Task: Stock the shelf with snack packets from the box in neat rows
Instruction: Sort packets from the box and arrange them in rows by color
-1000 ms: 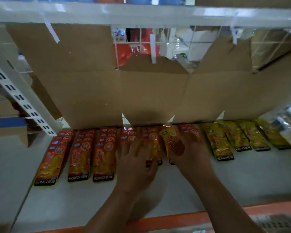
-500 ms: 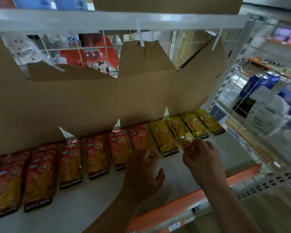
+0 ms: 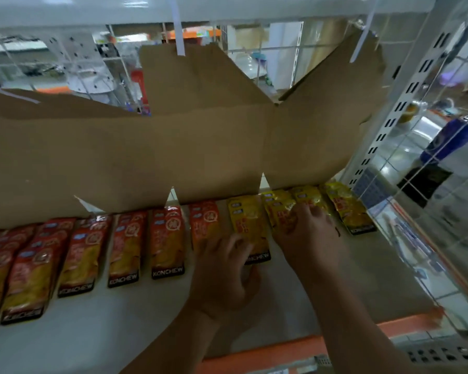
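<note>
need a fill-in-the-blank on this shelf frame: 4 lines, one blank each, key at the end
1. The right hand touches packets coloured ____.
2. The black strip at a packet's foot reads ____.
3. Behind the packets stands a brown sheet of ____.
4. The shelf has a front edge coloured ____.

Missing words: yellow; KONCHEW; cardboard; orange.

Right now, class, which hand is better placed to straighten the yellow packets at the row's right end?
Right hand: it lies on those yellow packets. The left hand sits further left, by the last red packet.
</note>
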A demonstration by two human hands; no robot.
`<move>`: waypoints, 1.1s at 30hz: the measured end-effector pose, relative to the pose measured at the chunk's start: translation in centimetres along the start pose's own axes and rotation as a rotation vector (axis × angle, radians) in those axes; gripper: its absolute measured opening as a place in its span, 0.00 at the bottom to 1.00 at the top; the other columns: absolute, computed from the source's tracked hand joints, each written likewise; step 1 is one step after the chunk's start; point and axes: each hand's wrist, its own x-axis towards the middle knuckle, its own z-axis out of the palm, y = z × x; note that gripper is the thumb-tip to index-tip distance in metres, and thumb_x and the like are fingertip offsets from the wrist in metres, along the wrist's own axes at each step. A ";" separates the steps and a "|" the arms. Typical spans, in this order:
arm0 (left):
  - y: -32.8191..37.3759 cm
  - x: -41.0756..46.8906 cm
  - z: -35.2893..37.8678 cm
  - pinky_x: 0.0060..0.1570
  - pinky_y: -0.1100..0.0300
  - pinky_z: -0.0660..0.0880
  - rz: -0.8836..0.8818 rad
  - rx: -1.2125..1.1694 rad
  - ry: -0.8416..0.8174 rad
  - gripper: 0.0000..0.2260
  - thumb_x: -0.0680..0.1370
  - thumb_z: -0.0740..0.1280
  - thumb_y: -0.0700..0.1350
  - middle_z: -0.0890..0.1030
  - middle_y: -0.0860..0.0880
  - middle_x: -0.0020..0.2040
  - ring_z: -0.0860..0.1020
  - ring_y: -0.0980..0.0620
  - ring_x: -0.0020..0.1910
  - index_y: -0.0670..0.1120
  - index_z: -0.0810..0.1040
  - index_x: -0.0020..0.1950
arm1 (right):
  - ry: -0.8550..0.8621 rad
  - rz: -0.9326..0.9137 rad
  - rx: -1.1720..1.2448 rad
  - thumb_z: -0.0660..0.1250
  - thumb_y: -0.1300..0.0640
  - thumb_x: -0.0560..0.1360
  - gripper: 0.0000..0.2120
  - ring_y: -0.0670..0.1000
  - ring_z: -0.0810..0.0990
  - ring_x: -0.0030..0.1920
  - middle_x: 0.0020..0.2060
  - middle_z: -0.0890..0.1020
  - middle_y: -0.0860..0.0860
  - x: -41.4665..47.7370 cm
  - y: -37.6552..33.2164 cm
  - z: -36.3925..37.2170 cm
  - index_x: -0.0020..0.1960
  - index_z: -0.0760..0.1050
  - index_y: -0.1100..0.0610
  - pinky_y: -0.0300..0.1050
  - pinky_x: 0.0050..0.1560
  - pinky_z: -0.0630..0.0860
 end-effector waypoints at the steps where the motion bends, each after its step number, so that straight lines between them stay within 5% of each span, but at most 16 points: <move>1: 0.0 0.0 0.1 0.57 0.48 0.71 -0.006 -0.006 0.008 0.16 0.74 0.67 0.55 0.81 0.50 0.58 0.77 0.43 0.55 0.49 0.83 0.57 | -0.005 0.008 0.000 0.69 0.39 0.67 0.22 0.63 0.76 0.55 0.51 0.78 0.56 0.2 0.0 0.1 0.53 0.76 0.52 0.54 0.50 0.75; 6: 0.1 0.0 0.0 0.58 0.51 0.66 0.004 0.016 0.046 0.14 0.71 0.69 0.53 0.81 0.51 0.55 0.77 0.46 0.53 0.50 0.84 0.53 | 0.008 0.002 0.037 0.72 0.40 0.69 0.21 0.64 0.74 0.57 0.53 0.77 0.57 0.6 0.3 1.6 0.53 0.76 0.53 0.60 0.56 0.73; 12: 0.1 -0.2 0.3 0.53 0.44 0.75 -0.026 -0.037 0.020 0.11 0.72 0.70 0.51 0.80 0.51 0.55 0.77 0.47 0.55 0.50 0.83 0.52 | -0.042 0.016 0.035 0.73 0.40 0.69 0.22 0.62 0.72 0.60 0.61 0.76 0.56 0.6 0.6 2.5 0.56 0.75 0.51 0.60 0.59 0.72; 17: 0.2 -0.2 0.3 0.53 0.46 0.75 -0.035 -0.054 0.034 0.10 0.72 0.70 0.50 0.80 0.51 0.55 0.77 0.47 0.56 0.49 0.83 0.51 | -0.008 0.006 0.060 0.73 0.39 0.68 0.21 0.60 0.73 0.57 0.54 0.76 0.54 0.3 0.7 2.2 0.52 0.75 0.52 0.58 0.56 0.72; 33: 0.0 -0.3 0.4 0.53 0.43 0.75 -0.033 -0.074 0.026 0.09 0.74 0.69 0.49 0.80 0.50 0.55 0.78 0.46 0.56 0.48 0.83 0.51 | -0.068 0.064 0.114 0.71 0.37 0.69 0.23 0.58 0.72 0.57 0.54 0.76 0.52 -0.1 0.5 1.3 0.55 0.74 0.51 0.57 0.58 0.70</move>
